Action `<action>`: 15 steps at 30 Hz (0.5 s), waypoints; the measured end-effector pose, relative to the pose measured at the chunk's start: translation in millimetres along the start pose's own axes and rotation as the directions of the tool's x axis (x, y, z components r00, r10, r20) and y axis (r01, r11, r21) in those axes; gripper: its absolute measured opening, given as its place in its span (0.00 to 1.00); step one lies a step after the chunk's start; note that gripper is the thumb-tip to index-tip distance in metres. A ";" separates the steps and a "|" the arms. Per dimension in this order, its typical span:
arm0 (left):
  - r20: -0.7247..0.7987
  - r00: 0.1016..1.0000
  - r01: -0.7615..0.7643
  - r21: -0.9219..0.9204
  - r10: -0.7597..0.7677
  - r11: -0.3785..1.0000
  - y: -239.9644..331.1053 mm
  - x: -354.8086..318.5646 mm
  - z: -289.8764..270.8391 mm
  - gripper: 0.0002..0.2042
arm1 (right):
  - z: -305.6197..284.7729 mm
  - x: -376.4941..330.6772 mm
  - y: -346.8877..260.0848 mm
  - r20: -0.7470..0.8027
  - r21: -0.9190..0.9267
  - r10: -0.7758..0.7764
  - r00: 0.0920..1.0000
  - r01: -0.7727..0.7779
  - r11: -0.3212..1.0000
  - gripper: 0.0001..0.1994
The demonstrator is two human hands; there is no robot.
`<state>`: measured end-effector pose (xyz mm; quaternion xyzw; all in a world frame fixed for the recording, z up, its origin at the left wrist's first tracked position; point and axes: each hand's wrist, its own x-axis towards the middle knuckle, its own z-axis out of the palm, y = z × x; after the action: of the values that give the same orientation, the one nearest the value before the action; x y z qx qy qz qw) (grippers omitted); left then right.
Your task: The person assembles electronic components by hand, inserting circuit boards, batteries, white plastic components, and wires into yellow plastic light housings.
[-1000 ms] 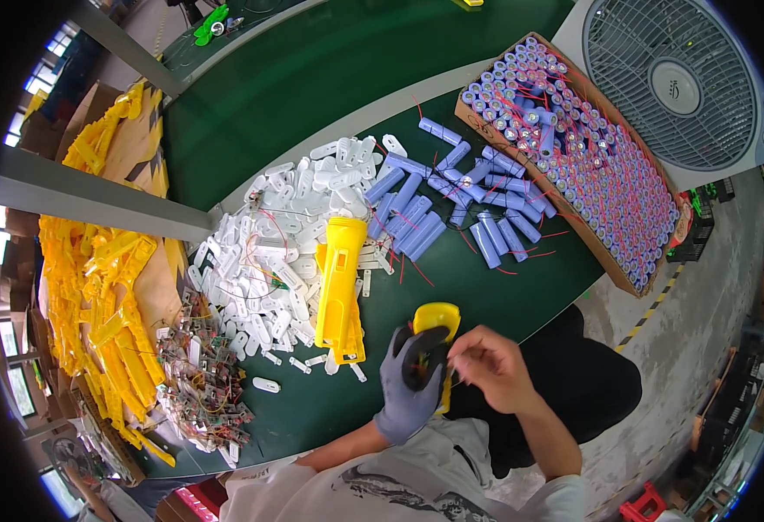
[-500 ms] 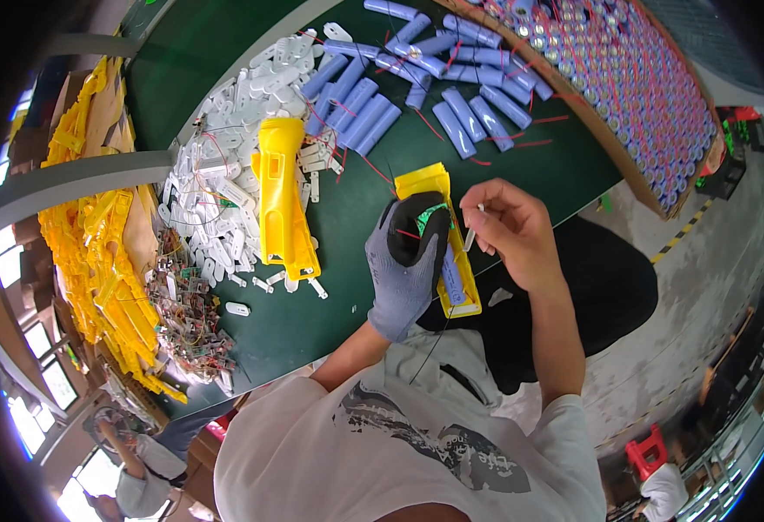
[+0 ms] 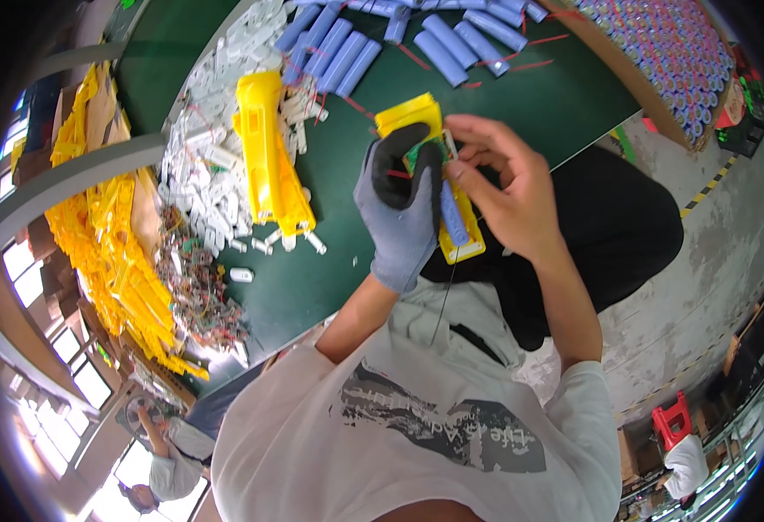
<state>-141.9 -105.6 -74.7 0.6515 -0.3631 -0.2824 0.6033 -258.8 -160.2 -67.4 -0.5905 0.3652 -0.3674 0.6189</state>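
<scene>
My left hand (image 3: 395,217), in a grey glove with black fingers, grips a yellow plastic casing half (image 3: 410,113). Inside the casing lies a blue cylindrical battery cell (image 3: 454,217), and a black wire runs from its lower end over my lap. A green circuit board (image 3: 415,160) shows partly between the gloved thumb and fingers, with a bit of red wire beside it. My bare right hand (image 3: 517,191) pinches a small white plastic piece (image 3: 450,144) at the casing's right edge. Its lower part is hidden by the fingers.
Left of my hands, another yellow casing (image 3: 264,157) lies against a heap of white plastic parts (image 3: 203,170). Loose blue cells (image 3: 347,65) with red wires lie beyond. A carton of cells (image 3: 660,74) is at far right, wired boards (image 3: 195,283) and yellow casings (image 3: 108,265) at left.
The white piece has moved from beside the casing to its right edge, turning more upright in my right fingers. My left hand keeps its grip. The whole view has shifted.
</scene>
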 end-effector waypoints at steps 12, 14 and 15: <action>0.000 0.998 -0.058 0.142 0.059 0.988 -1.9 -2.7 2.2 0.09 | -4.4 -7.4 -2.3 0.046 -0.063 0.009 0.999 -0.006 0.998 0.17; 0.048 0.997 -0.071 0.162 0.064 0.984 -0.4 -1.8 3.1 0.09 | -3.7 -6.7 3.0 0.027 -0.155 -0.134 0.991 0.137 0.978 0.17; 0.052 0.997 -0.066 0.169 0.058 0.983 -0.9 -1.4 2.8 0.09 | -2.4 -7.3 5.2 0.014 -0.258 -0.280 0.960 0.274 0.926 0.16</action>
<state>-144.9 -106.0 -76.0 0.6826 -0.4200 -0.2466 0.5449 -264.2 -154.6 -72.6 -0.7072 0.3301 -0.4071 0.4746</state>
